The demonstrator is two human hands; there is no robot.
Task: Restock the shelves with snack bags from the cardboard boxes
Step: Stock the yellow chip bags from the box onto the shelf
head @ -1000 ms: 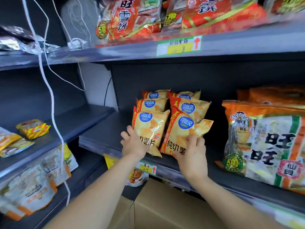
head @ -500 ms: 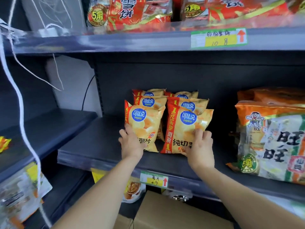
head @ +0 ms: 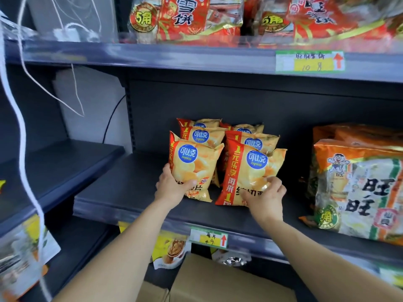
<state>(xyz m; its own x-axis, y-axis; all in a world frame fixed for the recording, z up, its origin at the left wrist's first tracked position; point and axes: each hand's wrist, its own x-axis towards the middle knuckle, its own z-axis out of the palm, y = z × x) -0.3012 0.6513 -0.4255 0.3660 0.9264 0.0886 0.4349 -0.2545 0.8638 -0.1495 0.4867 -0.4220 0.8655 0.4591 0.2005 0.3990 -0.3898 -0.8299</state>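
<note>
Two rows of yellow potato chip bags stand upright on the dark middle shelf (head: 130, 192). My left hand (head: 173, 186) grips the lower left edge of the front left chip bag (head: 196, 168). My right hand (head: 265, 194) holds the lower part of the front right chip bag (head: 250, 171), fingers curled over its face. Several more of the same bags (head: 248, 140) stand behind these two. A cardboard box (head: 218, 282) sits below the shelf, between my forearms.
Large orange-and-white rice cracker bags (head: 359, 184) fill the shelf's right side. Red snack bags (head: 187, 18) line the upper shelf. White cords (head: 21, 131) hang at the left. A yellow price tag (head: 208, 237) marks the shelf edge. Bare shelf lies left of the chips.
Both front chip bags have been pushed upright and back against the rows. My view has shifted to the right and closer.
</note>
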